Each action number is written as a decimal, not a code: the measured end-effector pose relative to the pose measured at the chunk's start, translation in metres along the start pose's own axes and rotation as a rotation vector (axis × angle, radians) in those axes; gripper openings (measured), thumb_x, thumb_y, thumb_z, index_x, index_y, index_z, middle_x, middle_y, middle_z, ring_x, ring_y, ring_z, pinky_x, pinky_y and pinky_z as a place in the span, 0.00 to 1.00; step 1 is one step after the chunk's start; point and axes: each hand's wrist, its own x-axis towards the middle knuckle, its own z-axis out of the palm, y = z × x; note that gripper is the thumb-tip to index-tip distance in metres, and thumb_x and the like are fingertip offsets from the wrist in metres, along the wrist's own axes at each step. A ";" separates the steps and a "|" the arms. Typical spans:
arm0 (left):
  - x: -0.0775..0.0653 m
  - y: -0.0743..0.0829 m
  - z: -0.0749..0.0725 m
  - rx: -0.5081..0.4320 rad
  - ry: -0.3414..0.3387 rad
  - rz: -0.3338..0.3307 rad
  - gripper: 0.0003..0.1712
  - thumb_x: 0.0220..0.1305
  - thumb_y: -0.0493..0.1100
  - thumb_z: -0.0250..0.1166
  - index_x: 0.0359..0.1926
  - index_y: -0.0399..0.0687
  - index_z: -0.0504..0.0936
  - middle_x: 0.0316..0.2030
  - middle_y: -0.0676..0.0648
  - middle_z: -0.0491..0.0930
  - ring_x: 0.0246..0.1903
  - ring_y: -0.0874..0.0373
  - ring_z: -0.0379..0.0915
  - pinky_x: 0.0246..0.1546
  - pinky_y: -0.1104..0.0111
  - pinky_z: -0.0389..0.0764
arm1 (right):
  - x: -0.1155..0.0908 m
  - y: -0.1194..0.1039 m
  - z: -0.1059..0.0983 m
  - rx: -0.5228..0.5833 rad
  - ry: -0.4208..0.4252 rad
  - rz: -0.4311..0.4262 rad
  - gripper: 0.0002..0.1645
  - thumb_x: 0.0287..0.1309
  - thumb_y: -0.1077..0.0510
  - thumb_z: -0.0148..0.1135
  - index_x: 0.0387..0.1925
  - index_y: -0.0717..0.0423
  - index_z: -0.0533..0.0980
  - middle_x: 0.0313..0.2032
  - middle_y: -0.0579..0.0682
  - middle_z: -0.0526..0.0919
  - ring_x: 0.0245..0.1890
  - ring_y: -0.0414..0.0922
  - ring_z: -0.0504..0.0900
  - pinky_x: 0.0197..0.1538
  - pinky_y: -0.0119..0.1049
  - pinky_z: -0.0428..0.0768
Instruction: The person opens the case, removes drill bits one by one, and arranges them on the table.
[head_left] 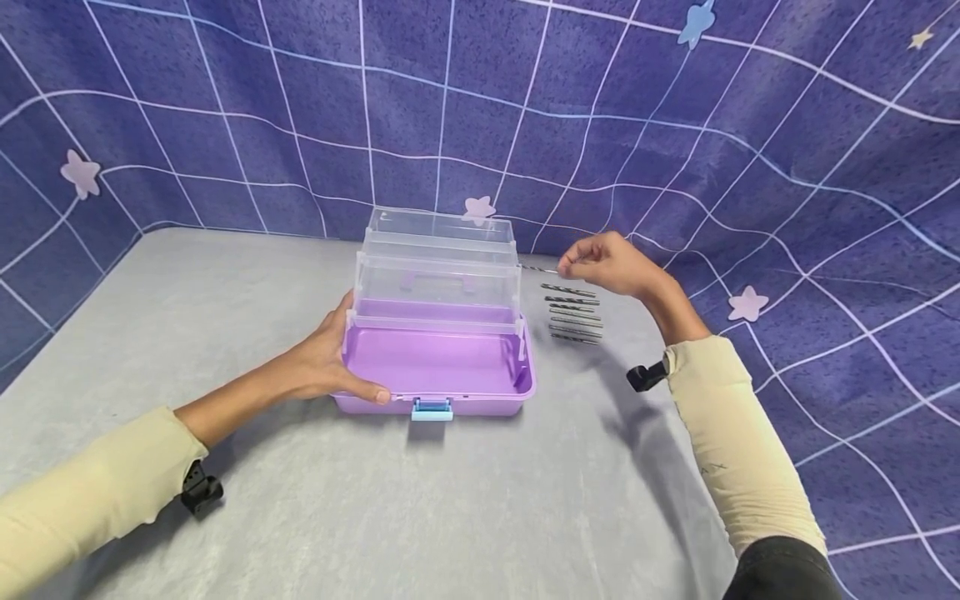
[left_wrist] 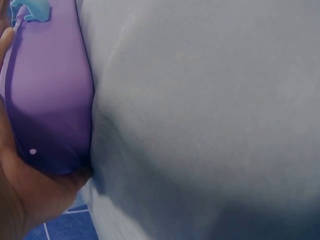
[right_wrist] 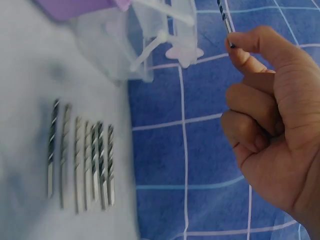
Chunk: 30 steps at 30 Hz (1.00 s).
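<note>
A purple toolbox stands on the table, its bottom compartment bare inside. Its clear plastic trays are raised and tilted back, and a light blue latch sits at the front. My left hand grips the box's left end, thumb along the front rim; its fingers are partly hidden behind the side. Right of the trays, my right hand pinches a drill bit by its shank between thumb and index finger, above the table. Below this hand lie several metal drill bits in a row.
The table has a grey cloth. Behind it and on the right hangs a blue curtain with a line grid and stars. The drill bits lie between the box and the table's right edge.
</note>
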 end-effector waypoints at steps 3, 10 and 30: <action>0.000 0.001 0.000 0.003 0.001 -0.002 0.96 0.35 0.45 0.98 0.93 0.68 0.37 0.78 0.36 0.63 0.74 0.35 0.69 0.79 0.31 0.71 | -0.014 0.011 -0.001 0.011 -0.003 0.023 0.13 0.73 0.55 0.71 0.49 0.60 0.91 0.26 0.38 0.86 0.28 0.35 0.75 0.41 0.31 0.79; -0.004 0.002 -0.003 0.042 0.007 -0.028 0.99 0.36 0.48 0.98 0.93 0.72 0.32 0.81 0.33 0.57 0.76 0.34 0.63 0.80 0.24 0.63 | -0.039 0.039 -0.001 0.019 -0.026 0.059 0.14 0.74 0.56 0.70 0.50 0.63 0.90 0.24 0.33 0.81 0.24 0.32 0.68 0.32 0.29 0.70; -0.003 0.003 -0.001 0.029 0.002 -0.011 0.98 0.36 0.47 0.98 0.93 0.69 0.33 0.80 0.34 0.60 0.76 0.35 0.64 0.80 0.27 0.66 | -0.069 0.105 0.036 0.095 -0.126 0.086 0.09 0.73 0.65 0.69 0.47 0.67 0.89 0.21 0.43 0.76 0.20 0.31 0.61 0.26 0.28 0.62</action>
